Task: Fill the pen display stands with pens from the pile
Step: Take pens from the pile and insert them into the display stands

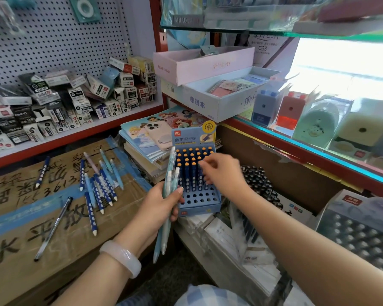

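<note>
A blue pen display stand [199, 200] stands in the middle, its back rows filled with dark blue pens with orange caps [189, 161], its front rows of holes bare. My left hand [161, 203] grips a bunch of pale blue and white pens [169, 191] upright just left of the stand. Over the stand's right side, my right hand [221, 171] has curled fingers on the pens standing there; the fingertips are blurred. A pile of blue dotted pens [100, 186] lies on the cardboard box [31, 217] to the left.
A clear pen [53, 228] and a lone dotted pen [42, 172] lie on the box. A phone [157, 134] rests on stacked notebooks behind the stand. Black pen stands [261, 184] are to the right. Shelves of small boxes [75, 100] lie at the back left, sharpeners [290, 112] at the right.
</note>
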